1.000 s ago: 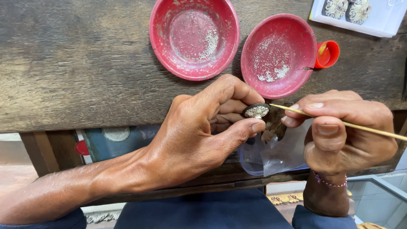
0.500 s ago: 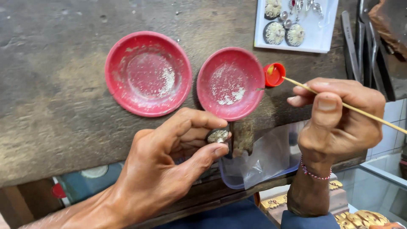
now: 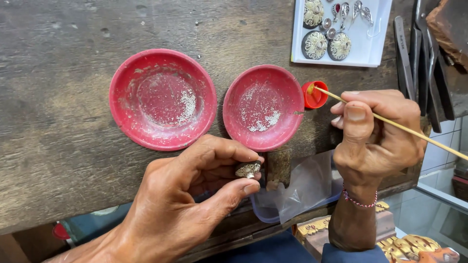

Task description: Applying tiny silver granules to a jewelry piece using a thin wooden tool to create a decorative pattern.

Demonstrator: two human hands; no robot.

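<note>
Left hand [image 3: 195,195] keeps a tight grip on a small filigree ornament [image 3: 248,169]; right hand [image 3: 375,134], at three o'clock, pinches a thin stick [image 3: 390,122] dipped into a small red cap [image 3: 315,95].

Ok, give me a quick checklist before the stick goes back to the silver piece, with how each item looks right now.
1. Silver piece pinched firmly in the left hand: ok, thumb and fingers close on it.
2. Stick held in the right hand: ok.
3. Stick tip in the small red cap: ok, the tip sits inside it.
4. Tip loaded: cannot tell, too small to see.
5. Granules left in the near dish: ok, a patch shows on its floor.
6. Clear tub beneath the piece to catch drops: ok, it sits just below the bench edge.
</note>
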